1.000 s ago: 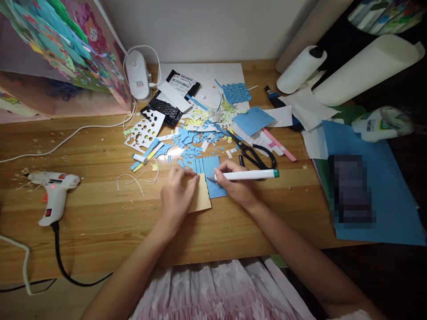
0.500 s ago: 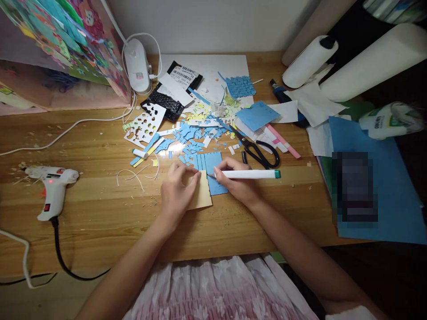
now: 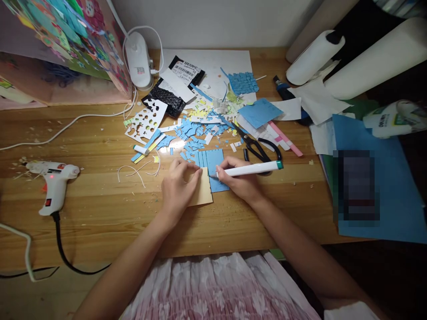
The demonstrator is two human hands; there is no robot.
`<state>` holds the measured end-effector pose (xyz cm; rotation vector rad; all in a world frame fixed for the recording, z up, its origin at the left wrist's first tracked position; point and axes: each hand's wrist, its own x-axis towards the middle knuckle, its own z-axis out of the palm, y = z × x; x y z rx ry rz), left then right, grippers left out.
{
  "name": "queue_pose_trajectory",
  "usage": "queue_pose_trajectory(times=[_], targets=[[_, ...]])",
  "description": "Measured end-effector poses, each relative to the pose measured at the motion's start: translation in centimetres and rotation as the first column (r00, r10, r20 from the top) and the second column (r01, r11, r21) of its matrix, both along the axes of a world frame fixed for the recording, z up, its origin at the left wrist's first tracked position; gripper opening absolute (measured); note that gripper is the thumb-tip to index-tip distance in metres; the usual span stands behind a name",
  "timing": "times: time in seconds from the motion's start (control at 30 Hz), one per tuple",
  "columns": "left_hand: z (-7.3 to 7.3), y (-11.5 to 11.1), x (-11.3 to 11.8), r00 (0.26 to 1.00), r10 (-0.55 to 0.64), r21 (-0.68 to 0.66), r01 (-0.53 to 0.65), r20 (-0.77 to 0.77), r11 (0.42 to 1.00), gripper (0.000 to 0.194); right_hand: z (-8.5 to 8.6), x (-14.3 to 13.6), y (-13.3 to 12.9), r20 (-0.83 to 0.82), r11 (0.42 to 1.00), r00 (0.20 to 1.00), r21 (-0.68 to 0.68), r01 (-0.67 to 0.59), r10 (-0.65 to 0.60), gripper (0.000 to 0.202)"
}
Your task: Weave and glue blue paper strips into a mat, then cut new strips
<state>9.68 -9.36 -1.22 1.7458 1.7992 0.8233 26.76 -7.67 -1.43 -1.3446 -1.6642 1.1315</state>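
My left hand [image 3: 180,184], fingers bunched and thumb pressed in, holds a pale yellow card [image 3: 203,193] against the tabletop. The card overlaps a blue piece of paper [image 3: 218,182] that bears dark lines drawn along its length near the left side. My right hand [image 3: 242,180] grips a white marker with a green end [image 3: 255,169]. The marker's tip is at the card's right edge, over the blue paper. Part of the blue paper is hidden under the card and my hands.
Black-handled scissors [image 3: 258,149] lie just beyond my right hand. Blue and yellow paper scraps [image 3: 191,131] spread behind the card, with a marker cap [image 3: 141,150] to their left. A glue gun [image 3: 55,182] lies at left; a blue sheet [image 3: 393,191] is at right.
The marker's green end has tipped upward slightly, while its tip stays by the card's edge. My left hand keeps its place on the card. The whole view has shifted a little.
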Motion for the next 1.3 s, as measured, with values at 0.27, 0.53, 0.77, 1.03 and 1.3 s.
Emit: queue_pose_trajectory(times=[0.27, 0.53, 0.77, 1.03, 1.3], targets=[[0.1, -0.1, 0.1, 1.000, 0.002, 0.004, -0.002, 0.023, 1.000, 0.007, -0.1, 0.3, -0.1, 0.064, 0.998, 0.997, 0.039, -0.051, 0.048, 0.024], [0.1, -0.1, 0.1, 1.000, -0.005, 0.013, 0.005, 0.017, 1.000, 0.005, -0.5, 0.5, -0.3, 0.113, 0.994, 0.991, 0.076, -0.083, 0.074, 0.026], [0.0, -0.1, 0.0, 1.000, -0.011, 0.022, 0.011, 0.017, 1.000, 0.005, -0.8, 0.6, -0.5, 0.089, 0.990, 0.990, 0.078, -0.118, 0.111, 0.024], [0.1, -0.1, -0.1, 1.000, -0.016, 0.017, 0.015, 0.019, 1.000, 0.005, -1.0, 0.6, -0.4, 0.089, 0.986, 0.985, 0.060, -0.153, 0.148, 0.025], [0.1, -0.1, 0.1, 1.000, -0.001, 0.007, 0.001, 0.021, 1.000, 0.005, -0.9, 0.6, -0.5, 0.058, 0.987, 0.986, 0.018, -0.158, 0.156, 0.025]])
